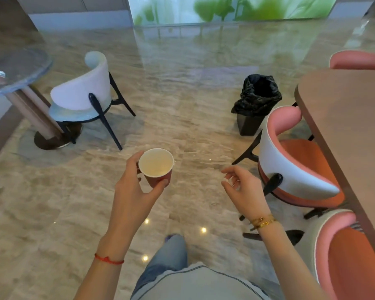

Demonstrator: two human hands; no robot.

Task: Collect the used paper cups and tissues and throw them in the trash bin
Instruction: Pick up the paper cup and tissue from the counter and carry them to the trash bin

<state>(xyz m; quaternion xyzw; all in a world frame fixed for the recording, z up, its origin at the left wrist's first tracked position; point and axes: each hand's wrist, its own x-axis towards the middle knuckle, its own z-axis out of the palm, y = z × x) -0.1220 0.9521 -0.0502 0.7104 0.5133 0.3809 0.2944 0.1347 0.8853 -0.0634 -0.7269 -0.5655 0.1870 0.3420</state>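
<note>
Head view: the left hand grips a paper cup mid-floor; the right hand hangs relaxed, empty. The trash bin stands far right, so the drop seems still ahead.

Left hand gripping, right hand empty, fingers loosely curled

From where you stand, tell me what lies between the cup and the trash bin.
Only bare marble floor in the head view. The left hand holds the cup; the trash bin stands ahead to the right, beside a pink chair.
</note>
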